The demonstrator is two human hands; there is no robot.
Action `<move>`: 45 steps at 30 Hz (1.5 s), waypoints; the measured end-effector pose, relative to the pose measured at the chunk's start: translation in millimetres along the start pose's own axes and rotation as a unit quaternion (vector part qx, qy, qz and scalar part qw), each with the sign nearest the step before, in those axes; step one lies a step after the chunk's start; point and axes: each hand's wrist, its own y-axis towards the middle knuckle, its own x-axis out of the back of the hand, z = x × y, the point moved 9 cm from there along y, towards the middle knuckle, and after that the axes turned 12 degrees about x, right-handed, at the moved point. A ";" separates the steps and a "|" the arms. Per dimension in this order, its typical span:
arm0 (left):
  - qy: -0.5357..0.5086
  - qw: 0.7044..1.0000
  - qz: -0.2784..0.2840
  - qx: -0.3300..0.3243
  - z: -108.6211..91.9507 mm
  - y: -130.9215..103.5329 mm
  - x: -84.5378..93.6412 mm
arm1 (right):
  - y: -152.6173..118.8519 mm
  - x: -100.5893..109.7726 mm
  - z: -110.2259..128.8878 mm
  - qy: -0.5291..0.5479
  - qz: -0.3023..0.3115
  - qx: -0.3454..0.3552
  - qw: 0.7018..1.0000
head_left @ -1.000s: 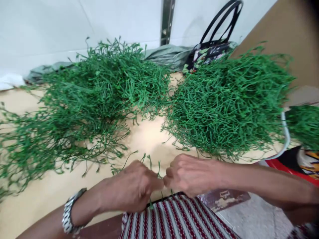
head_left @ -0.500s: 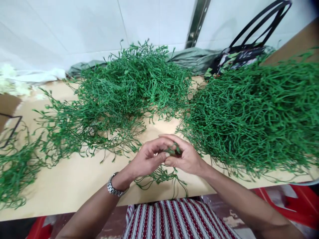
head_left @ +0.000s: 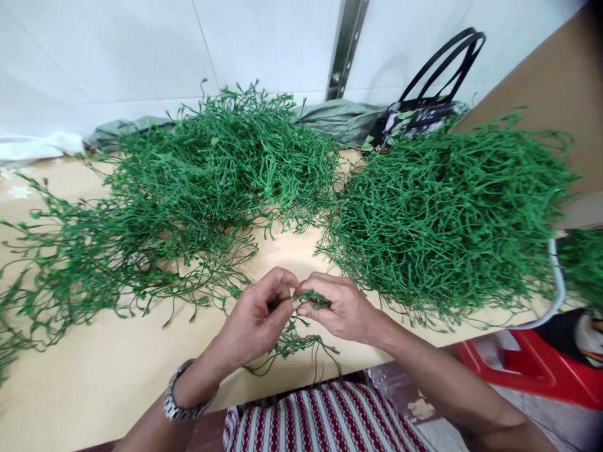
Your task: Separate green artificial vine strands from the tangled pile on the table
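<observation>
My left hand point(head_left: 261, 317) and my right hand point(head_left: 342, 309) meet at the fingertips above the table's near edge. A small bunch of thin green stems point(head_left: 311, 299) is pinched between the thumb and fingers of my right hand. The left thumb and forefinger close on the same stems at their left end; the exact grip point is partly hidden by the fingers. Just below both hands, a few loose green stems point(head_left: 301, 344) lie on the tabletop. A metal-banded watch point(head_left: 181, 392) is on my left wrist.
A wide heap of green stems point(head_left: 198, 182) spreads along the back and left. Another dense heap point(head_left: 447, 220) fills the right, by a pale curved rim point(head_left: 558, 282). Behind stand a black-handled bag point(head_left: 414, 119) and a brown cardboard panel point(head_left: 541, 81). A red stool point(head_left: 532, 370) is below right.
The camera view has turned to the right, so the heaps appear farther left. My fingertips have drawn into a tighter pinch, and the stems in my right hand show more clearly.
</observation>
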 end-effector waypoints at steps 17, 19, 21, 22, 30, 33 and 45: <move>-0.113 0.987 0.072 0.088 11.2 14.9 -7.9 | -6.7 0.3 -18.1 0.111 0.037 -0.097 0.988; -0.107 0.985 0.096 0.100 12.9 14.0 -12.1 | -8.2 -4.7 -19.9 0.137 0.048 -0.105 0.984; -0.090 0.981 0.134 0.107 11.0 11.0 -17.9 | -9.0 -7.8 -17.4 0.147 0.070 -0.088 0.983; -0.078 0.978 0.160 0.107 8.7 8.5 -21.9 | -9.4 -9.5 -14.1 0.153 0.089 -0.072 0.982; -0.017 0.919 0.392 0.038 -20.4 -25.8 -56.0 | -16.1 -22.1 37.0 0.307 0.287 0.078 0.904; -0.082 0.923 0.372 0.056 -19.3 -21.9 -49.2 | -18.0 -15.4 36.9 0.316 0.315 0.077 0.892; -0.121 0.980 0.122 0.097 14.8 10.1 -10.2 | -24.7 31.2 -58.2 0.176 -0.117 -0.217 0.953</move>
